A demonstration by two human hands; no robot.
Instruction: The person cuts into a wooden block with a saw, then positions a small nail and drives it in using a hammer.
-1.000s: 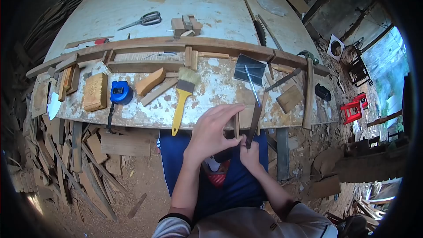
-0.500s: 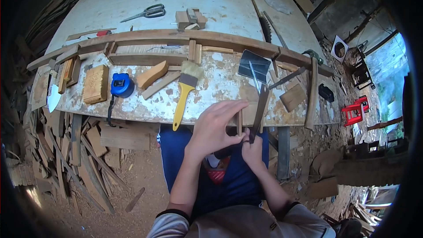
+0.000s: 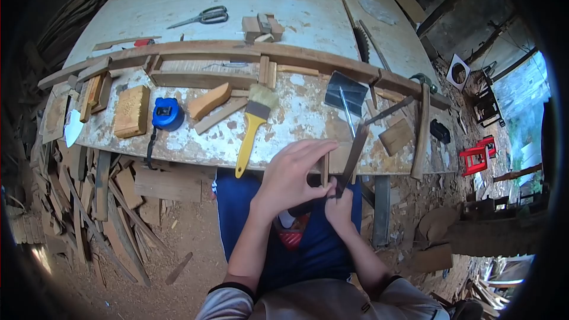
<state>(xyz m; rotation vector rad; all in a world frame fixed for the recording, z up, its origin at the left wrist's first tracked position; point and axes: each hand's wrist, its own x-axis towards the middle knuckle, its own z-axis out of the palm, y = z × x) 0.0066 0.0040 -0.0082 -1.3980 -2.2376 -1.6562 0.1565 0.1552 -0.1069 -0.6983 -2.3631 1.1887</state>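
At the bench's front edge, my left hand point(image 3: 290, 173) grips a thin wooden piece point(image 3: 325, 169) between fingers and thumb. Just to its right, my right hand point(image 3: 339, 208) is closed around the lower end of a long dark flat tool point(image 3: 355, 151), which points up and away over the bench. Whether the tool touches the wooden piece is hard to tell. Behind them a thin metal rod point(image 3: 345, 106) lies across a dark square plate point(image 3: 345, 93). A yellow-handled brush point(image 3: 253, 127) lies left of my hands.
A long wooden frame point(image 3: 213, 50) crosses the bench. Along the front lie a blue tape measure point(image 3: 168, 114), wood blocks point(image 3: 131, 111) and a white blade point(image 3: 73, 128). Scissors point(image 3: 207, 16) lie farther back. A curved wooden handle point(image 3: 421, 133) overhangs the right front edge.
The dark tool has shifted slightly down and right with my right hand. My left hand keeps its grip on the wooden piece. The whole view has shifted slightly.
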